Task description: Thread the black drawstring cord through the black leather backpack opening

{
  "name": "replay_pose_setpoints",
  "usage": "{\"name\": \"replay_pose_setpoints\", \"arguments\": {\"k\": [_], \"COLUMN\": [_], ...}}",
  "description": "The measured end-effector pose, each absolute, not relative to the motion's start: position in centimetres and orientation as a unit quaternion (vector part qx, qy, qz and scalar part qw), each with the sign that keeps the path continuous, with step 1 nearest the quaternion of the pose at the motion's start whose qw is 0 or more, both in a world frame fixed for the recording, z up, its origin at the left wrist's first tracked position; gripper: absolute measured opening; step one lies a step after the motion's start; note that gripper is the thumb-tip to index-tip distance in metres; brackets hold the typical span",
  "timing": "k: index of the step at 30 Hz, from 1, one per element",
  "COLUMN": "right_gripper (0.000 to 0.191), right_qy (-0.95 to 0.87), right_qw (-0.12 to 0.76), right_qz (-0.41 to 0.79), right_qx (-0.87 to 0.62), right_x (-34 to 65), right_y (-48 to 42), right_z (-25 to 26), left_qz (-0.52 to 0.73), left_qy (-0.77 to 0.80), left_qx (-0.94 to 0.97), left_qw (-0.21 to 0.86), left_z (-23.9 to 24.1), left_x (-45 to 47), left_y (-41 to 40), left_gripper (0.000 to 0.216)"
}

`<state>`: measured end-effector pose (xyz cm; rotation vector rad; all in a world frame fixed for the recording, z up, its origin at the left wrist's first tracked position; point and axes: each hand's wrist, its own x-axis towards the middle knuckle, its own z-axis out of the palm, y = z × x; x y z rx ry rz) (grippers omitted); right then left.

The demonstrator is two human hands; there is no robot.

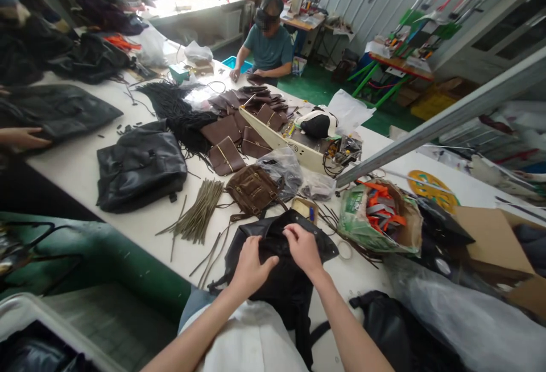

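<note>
White table (pixel 85 173) fills the scene; at its near edge lies the black leather bag (pixel 281 281), both hands on it: left hand (pixel 249 269) gripping the leather, right hand (pixel 303 248) pinching the flap. Brown pouch (pixel 253 190) just beyond.

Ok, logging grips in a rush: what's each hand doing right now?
Left hand: closed on the black bag.
Right hand: fingers pinching the same bag's upper edge.
</note>
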<state>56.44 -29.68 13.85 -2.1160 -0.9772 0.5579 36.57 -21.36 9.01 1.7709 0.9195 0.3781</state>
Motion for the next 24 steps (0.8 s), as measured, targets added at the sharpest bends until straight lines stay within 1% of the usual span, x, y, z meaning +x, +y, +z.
{"name": "replay_pose_setpoints", "arguments": {"k": [1,3,5,6,8,9,10,11,12,13,15,18,20,24], "right_gripper": [0.034,0.039,0.040,0.039,0.037,0.036,0.034,0.033,0.031,0.030,0.030,0.030,0.030,0.029], "right_qy": [-0.357,-0.303,-0.271,-0.268,-0.283,-0.297,-0.320,-0.352,-0.391,-0.428,-0.473,-0.450,-0.422,-0.358], "right_qw": [0.363,0.364,0.368,0.366,0.351,0.339,0.324,0.310,0.297,0.285,0.274,0.309,0.341,0.361], "right_qz": [0.179,0.092,0.012,-0.039,-0.162,-0.213,-0.244,-0.245,-0.212,-0.152,0.000,0.176,0.249,0.320], "right_qx": [-0.842,-0.876,-0.889,-0.890,-0.878,-0.867,-0.856,-0.849,-0.845,-0.844,-0.837,-0.819,-0.802,-0.799], "right_x": [57.7,60.9,64.1,65.3,66.4,66.3,65.7,64.7,63.5,62.1,58.9,54.8,53.2,52.5], "right_y": [-30.0,-30.7,-31.3,-31.5,-31.6,-31.5,-31.2,-30.8,-30.3,-29.9,-29.1,-28.7,-28.8,-28.8], "right_z": [14.8,17.6,20.9,22.4,24.4,24.8,24.7,24.0,23.0,21.6,18.4,14.1,12.4,11.0], "left_qz": [0.162,0.159,0.162,0.169,0.180,0.182,0.182,0.182,0.182,0.184,0.187,0.187,0.188,0.194], "left_qy": [0.387,0.389,0.392,0.396,0.401,0.402,0.403,0.403,0.402,0.403,0.405,0.410,0.411,0.410], "left_qx": [0.723,0.676,0.630,0.614,0.603,0.607,0.615,0.625,0.633,0.639,0.641,0.636,0.634,0.631], "left_qw": [0.549,0.605,0.650,0.662,0.665,0.660,0.653,0.644,0.636,0.630,0.624,0.627,0.627,0.629], "left_z": [9.3,10.0,10.2,10.2,9.8,9.5,9.2,8.9,8.6,8.3,7.9,7.8,8.0,8.2], "left_x": [36.4,36.3,36.2,36.3,36.6,36.8,37.0,37.2,37.3,37.3,37.1,36.3,35.9,36.0], "left_y": [-21.3,-20.6,-19.6,-19.2,-18.6,-18.5,-18.5,-18.5,-18.7,-18.9,-19.3,-19.9,-20.2,-20.7], "left_gripper": [0.062,0.054,0.046,0.047,0.048,0.045,0.040,0.034,0.029,0.026,0.025,0.022,0.022,0.022]}}
